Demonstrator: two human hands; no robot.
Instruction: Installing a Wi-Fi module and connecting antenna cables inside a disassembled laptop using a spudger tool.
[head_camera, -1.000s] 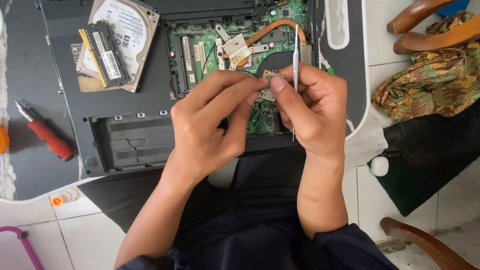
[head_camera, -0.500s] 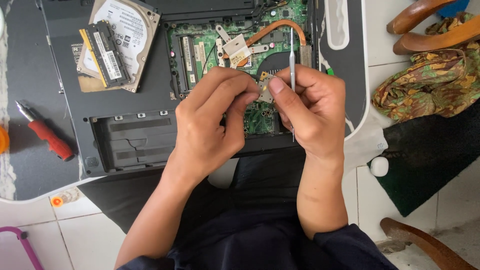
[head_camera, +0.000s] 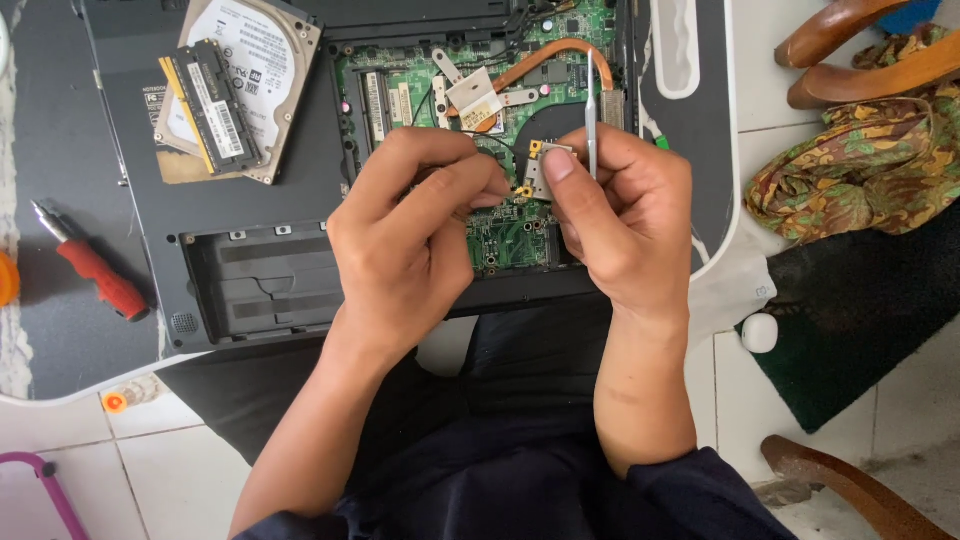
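Small card (head_camera: 543, 170) pinched between both thumbs, just above the green board (head_camera: 510, 235) of the opened laptop (head_camera: 250, 270). Left hand (head_camera: 410, 250) is closed, fingertips on the card's near edge and its gold connectors. Right hand (head_camera: 620, 220) grips the card's other side and also clasps slim tweezers (head_camera: 591, 115), standing up past the knuckles. Looks like the card is being worked loose from its fine wires; the next move calls for a steady, gentle pull at the connectors. Beyond the left hand lies a drive (head_camera: 250, 70) with a memory stick (head_camera: 212, 105) on it; farther left, a red screwdriver (head_camera: 95, 275). The card's slot is hidden under the hands; the wires are hard to make out.
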